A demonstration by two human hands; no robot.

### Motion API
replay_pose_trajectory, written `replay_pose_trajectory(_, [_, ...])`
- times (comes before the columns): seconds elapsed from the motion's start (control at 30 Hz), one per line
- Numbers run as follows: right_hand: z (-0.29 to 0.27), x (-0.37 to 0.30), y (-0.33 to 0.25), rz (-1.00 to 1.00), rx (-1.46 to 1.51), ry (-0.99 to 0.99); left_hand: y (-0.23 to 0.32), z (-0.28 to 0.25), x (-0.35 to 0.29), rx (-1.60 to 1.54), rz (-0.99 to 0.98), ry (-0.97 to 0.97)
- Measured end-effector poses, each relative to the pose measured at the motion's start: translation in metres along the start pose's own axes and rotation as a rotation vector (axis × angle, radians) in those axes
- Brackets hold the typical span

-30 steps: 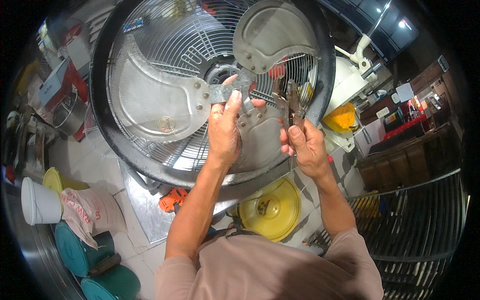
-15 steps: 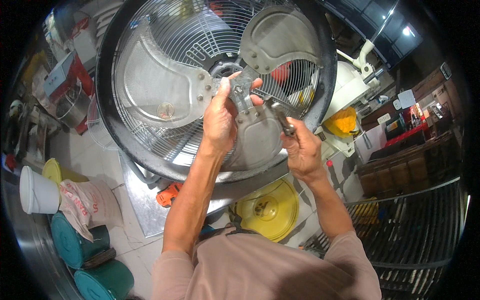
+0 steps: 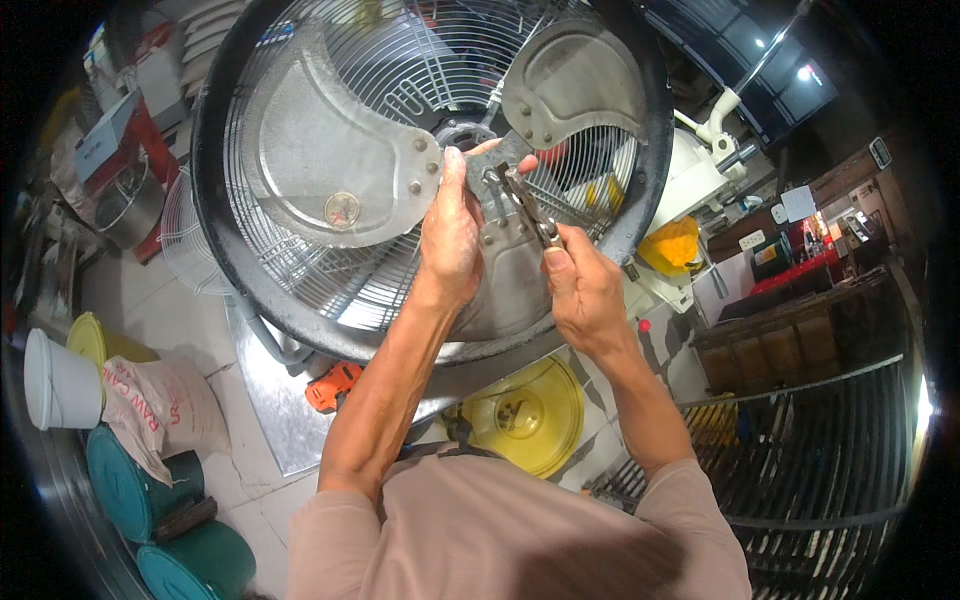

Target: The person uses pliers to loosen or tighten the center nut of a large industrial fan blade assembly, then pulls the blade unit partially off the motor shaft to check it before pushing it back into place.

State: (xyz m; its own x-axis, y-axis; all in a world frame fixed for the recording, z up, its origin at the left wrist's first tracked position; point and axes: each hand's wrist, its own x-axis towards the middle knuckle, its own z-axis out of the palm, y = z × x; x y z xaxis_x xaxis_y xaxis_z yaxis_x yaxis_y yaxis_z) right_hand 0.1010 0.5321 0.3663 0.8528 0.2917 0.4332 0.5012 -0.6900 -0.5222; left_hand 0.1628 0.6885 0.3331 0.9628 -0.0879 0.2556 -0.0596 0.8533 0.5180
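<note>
Honestly, the right hand [image 3: 588,295] is wrapped firmly round the pliers [image 3: 532,208], tips at the hub just ahead of that grip. The left hand [image 3: 450,240] pinches the same hub, thumb in front, fingers behind. That 3-blade fan [image 3: 335,135] spreads around both grips; probably stiff, awkwardly wide, thin-edged, so hold it centrally.

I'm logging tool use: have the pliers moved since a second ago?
Yes. Judged against the fan's black ring, the pliers have moved left, away from its right side and toward the grey blade bracket.
</note>
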Motion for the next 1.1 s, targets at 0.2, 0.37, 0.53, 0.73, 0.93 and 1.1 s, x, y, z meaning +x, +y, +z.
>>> replay_pose_trajectory(0.2, [0.000, -0.010, -0.006, -0.083, 0.073, 0.158, 0.000, 0.000, 0.000, 0.008, 0.009, -0.011])
replay_pose_trajectory(0.37, [0.004, -0.008, -0.007, 0.004, -0.006, 0.074, 0.002, 0.001, 0.000, -0.023, -0.001, -0.017])
replay_pose_trajectory(0.53, [0.007, -0.011, -0.008, -0.047, 0.069, 0.163, -0.002, -0.002, 0.000, 0.028, 0.003, -0.023])
replay_pose_trajectory(0.73, [-0.008, -0.015, -0.038, 0.008, 0.033, 0.113, 0.004, -0.004, -0.001, -0.001, 0.004, -0.022])
replay_pose_trajectory(0.93, [-0.002, -0.001, -0.020, 0.094, -0.146, -0.038, 0.000, 0.003, -0.003, 0.017, -0.005, -0.032])
replay_pose_trajectory(1.1, [-0.007, -0.019, -0.035, -0.020, 0.040, 0.084, 0.004, 0.001, 0.002, 0.094, 0.039, -0.020])
